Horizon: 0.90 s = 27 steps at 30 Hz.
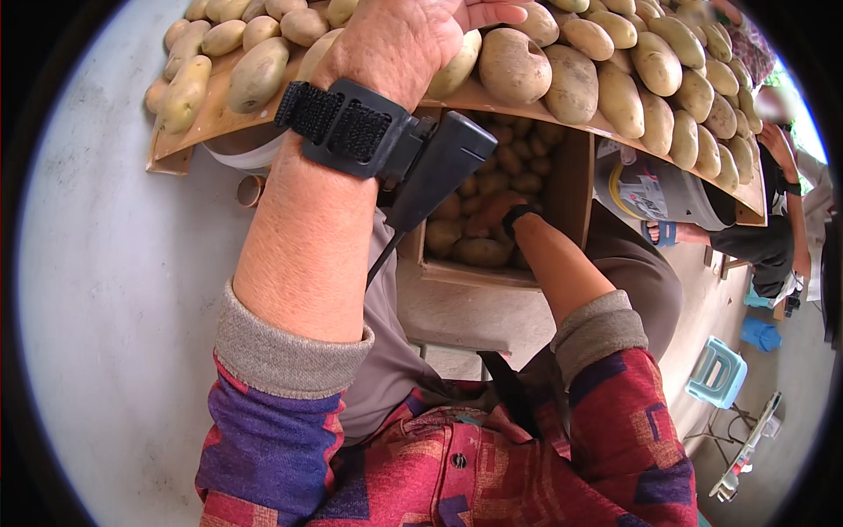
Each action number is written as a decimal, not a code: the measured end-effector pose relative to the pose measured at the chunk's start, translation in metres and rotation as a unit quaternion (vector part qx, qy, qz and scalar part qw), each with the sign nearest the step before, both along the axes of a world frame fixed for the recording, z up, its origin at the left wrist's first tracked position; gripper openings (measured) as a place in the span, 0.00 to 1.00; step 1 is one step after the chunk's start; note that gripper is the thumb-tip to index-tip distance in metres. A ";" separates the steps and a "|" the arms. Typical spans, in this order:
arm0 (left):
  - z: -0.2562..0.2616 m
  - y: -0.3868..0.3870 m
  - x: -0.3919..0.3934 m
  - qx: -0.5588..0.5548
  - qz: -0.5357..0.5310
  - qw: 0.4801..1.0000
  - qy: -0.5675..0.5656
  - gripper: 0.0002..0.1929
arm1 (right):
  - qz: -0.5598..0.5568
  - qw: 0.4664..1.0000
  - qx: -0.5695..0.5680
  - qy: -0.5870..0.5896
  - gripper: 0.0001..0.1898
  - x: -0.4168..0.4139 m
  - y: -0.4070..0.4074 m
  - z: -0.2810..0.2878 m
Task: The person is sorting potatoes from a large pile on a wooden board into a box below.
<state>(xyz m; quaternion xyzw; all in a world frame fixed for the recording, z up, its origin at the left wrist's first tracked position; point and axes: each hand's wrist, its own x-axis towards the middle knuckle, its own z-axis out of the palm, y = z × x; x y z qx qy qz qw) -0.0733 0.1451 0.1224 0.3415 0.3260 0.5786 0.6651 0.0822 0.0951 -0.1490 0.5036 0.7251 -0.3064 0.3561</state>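
My left hand (421,41) reaches over the potatoes on the wooden tabletop (217,125), a black device (369,132) strapped to its wrist. Its thumb side shows, but the top picture edge cuts off most fingers, so what it holds is hidden. Near it lies a large potato with a hollow in its skin (515,66). Below the tabletop, my right hand (495,212), with a black wrist strap, is down inside a cardboard box (573,178) of potatoes (484,251). Its fingers are in shadow against the potatoes, and a grip cannot be made out.
Many potatoes (658,62) cover the tabletop up to its front edge. Pale buckets (678,191) stand under it on both sides of the box. At right, another person's legs (751,240) show near a light-blue plastic stool (718,372) and a folding table (747,448).
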 end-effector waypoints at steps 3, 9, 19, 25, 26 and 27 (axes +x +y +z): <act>0.000 0.000 0.000 -0.003 -0.002 1.000 0.004 0.07 | 0.037 0.998 0.049 0.018 0.28 -0.003 -0.005 -0.005; -0.002 0.000 -0.003 0.011 0.012 1.000 0.024 0.08 | 0.014 0.994 -0.094 0.062 0.30 0.012 0.012 -0.015; -0.004 0.002 -0.005 0.012 0.001 1.000 0.017 0.09 | 0.011 1.000 -0.013 0.025 0.29 0.017 0.011 -0.016; -0.003 0.000 -0.003 0.018 -0.002 0.999 0.027 0.09 | 0.007 0.999 0.012 0.052 0.28 0.021 0.005 -0.011; -0.002 -0.001 -0.003 0.018 0.001 0.999 0.034 0.09 | 0.019 0.998 0.020 0.047 0.27 0.022 0.006 -0.012; -0.002 -0.001 -0.003 0.018 0.005 0.999 0.041 0.09 | 0.020 0.996 0.021 0.084 0.27 0.022 0.006 -0.015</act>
